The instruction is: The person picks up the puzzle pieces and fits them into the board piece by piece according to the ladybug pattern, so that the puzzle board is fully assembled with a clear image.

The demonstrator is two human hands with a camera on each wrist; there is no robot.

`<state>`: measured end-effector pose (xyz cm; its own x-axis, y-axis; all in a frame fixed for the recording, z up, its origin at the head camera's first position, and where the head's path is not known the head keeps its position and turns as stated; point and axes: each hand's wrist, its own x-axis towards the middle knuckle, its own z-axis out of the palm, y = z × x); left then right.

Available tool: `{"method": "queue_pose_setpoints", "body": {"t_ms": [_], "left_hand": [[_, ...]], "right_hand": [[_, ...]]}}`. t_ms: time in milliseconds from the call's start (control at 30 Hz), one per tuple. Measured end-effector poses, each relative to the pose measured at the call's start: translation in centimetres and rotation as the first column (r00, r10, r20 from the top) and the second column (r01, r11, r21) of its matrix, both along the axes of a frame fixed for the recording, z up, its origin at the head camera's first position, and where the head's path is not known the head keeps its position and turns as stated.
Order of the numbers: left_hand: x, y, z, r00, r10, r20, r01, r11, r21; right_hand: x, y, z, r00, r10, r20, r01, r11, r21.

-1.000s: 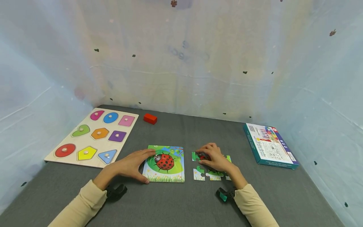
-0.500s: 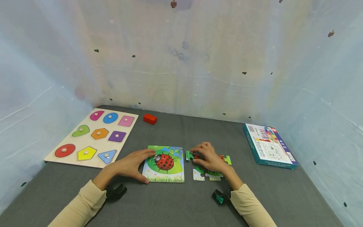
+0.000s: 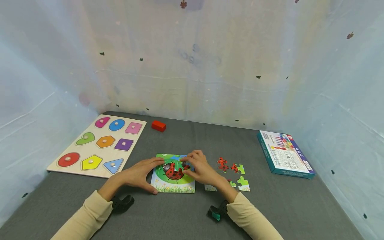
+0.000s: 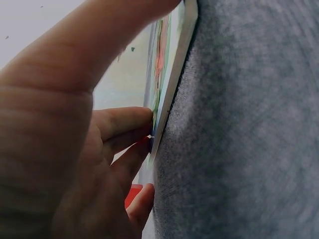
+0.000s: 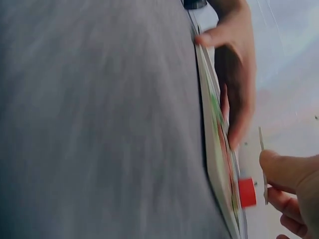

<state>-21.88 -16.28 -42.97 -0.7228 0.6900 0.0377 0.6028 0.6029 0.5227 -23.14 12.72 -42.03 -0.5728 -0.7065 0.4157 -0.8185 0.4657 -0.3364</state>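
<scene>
My left hand rests at the left side of a square ladybug picture board, its thumb at the near left corner and its fingertips on the picture's upper left. In the left wrist view the fingers extend fairly straight to the board's edge. My right hand pinches a thin jigsaw piece between thumb and fingers, over the board's right part. The right wrist view shows this piece edge-on, apart from the board. Right of the board lie several loose jigsaw pieces, partly hidden by my right forearm.
A wooden shape puzzle board with coloured knobbed shapes lies at the left. At the back sits a red block. A flat teal-edged box lies at the right on the grey tablecloth.
My right hand has carried the jigsaw piece left, from the loose pieces to over the picture board. Red ladybug pieces behind it now show. My left hand has stayed in place.
</scene>
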Motion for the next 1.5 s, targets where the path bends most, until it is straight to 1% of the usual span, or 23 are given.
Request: {"method": "queue_pose_setpoints", "body": {"t_ms": [167,267,433,533,667,767,1033,1200,1367,1500], "left_hand": [[-0.3,-0.1,-0.1,1.0,-0.013,-0.003,0.013,0.999,0.047],[-0.4,-0.2,-0.2,1.0,-0.015,0.008,0.014,0.996,0.086],[-0.6,-0.3,-0.3,0.999,-0.033,-0.018,0.035,0.988,0.147],[-0.7,-0.4,-0.4,0.999,-0.041,-0.022,0.044,0.983,0.176],[-0.8,-0.4,-0.6,0.999,-0.039,-0.03,0.044,0.982,0.184],[-0.8,-0.4,-0.6,0.998,-0.036,-0.044,0.043,0.982,0.185],[-0.9,-0.3,-0.9,0.996,-0.004,-0.086,0.019,0.983,0.181],[-1.0,-0.3,-0.8,0.996,0.008,-0.086,0.007,0.985,0.173],[-1.0,-0.2,-0.8,0.995,0.009,-0.102,0.008,0.986,0.165],[-1.0,-0.2,-0.8,0.994,0.011,-0.113,0.007,0.987,0.159]], "right_hand": [[0.2,-2.0,-0.3,1.0,-0.012,0.009,0.012,0.999,0.043],[0.3,-3.0,-0.5,1.0,-0.014,0.009,0.014,0.998,0.061],[0.6,-4.3,-0.8,1.0,-0.012,-0.021,0.014,0.998,0.059],[0.7,-4.9,-1.1,0.999,-0.02,-0.035,0.022,0.998,0.054],[0.7,-5.5,-1.4,0.999,-0.047,-0.004,0.047,0.998,0.049],[0.8,-5.8,-1.7,0.998,-0.055,0.009,0.055,0.998,0.024],[0.7,-6.0,-2.1,0.997,-0.049,-0.055,0.048,0.999,-0.024],[0.7,-6.0,-2.2,0.997,-0.041,-0.067,0.038,0.999,-0.037],[0.7,-6.0,-2.0,0.997,-0.031,-0.071,0.031,1.0,-0.005],[0.7,-5.6,-1.8,0.994,0.009,-0.107,-0.003,0.998,0.056]]}}
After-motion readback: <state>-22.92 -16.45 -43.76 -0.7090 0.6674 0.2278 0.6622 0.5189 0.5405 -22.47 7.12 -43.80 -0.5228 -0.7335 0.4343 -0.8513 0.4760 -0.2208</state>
